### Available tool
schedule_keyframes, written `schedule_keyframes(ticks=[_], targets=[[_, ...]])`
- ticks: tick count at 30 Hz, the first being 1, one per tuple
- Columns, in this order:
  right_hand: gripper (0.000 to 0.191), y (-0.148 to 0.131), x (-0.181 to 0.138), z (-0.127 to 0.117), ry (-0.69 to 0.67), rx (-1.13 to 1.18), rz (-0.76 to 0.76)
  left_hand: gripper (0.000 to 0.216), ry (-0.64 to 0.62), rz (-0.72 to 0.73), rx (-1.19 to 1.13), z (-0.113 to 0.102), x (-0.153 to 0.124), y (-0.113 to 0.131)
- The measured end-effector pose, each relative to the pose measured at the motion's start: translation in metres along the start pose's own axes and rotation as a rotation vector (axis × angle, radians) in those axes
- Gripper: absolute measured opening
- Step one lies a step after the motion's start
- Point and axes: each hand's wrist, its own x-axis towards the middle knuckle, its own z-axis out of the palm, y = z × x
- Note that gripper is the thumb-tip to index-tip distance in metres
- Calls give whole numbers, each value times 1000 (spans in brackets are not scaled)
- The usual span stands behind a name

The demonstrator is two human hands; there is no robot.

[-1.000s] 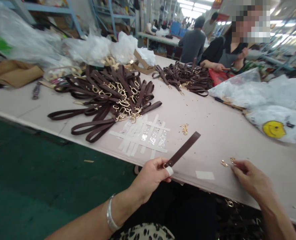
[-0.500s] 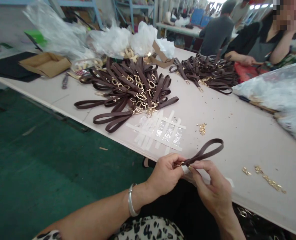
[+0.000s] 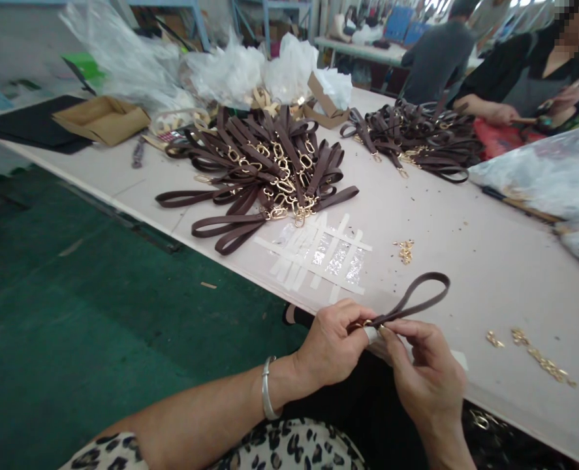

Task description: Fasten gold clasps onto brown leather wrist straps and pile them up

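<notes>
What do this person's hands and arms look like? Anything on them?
The left hand has what looks like white tape on its thumb. A silver bangle circles that wrist, and a cream sleeve with dark spots shows farther up. The right hand looks bare, with no bracelet or sleeve in view.

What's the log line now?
left hand: gripping looped brown strap | right hand: pinching near strap's end | gold metal pieces: on pale table

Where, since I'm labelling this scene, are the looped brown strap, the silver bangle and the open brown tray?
Looped brown strap [image 3: 425,305]: head view, on the loop's lower band.
Silver bangle [image 3: 266,390]: head view, on its outer curve.
Open brown tray [image 3: 111,132]: head view, on its near wall.
</notes>
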Motion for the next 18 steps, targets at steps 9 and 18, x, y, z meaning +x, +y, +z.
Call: schedule_keyframes(ticks=[9, 18], targets=[[14, 11, -5, -1, 47, 108, -50, 19, -44, -85, -118, 5, 0, 3], [11, 10, -3, -2, 69, 229, -44, 26, -47, -69, -140, 7, 0, 6]])
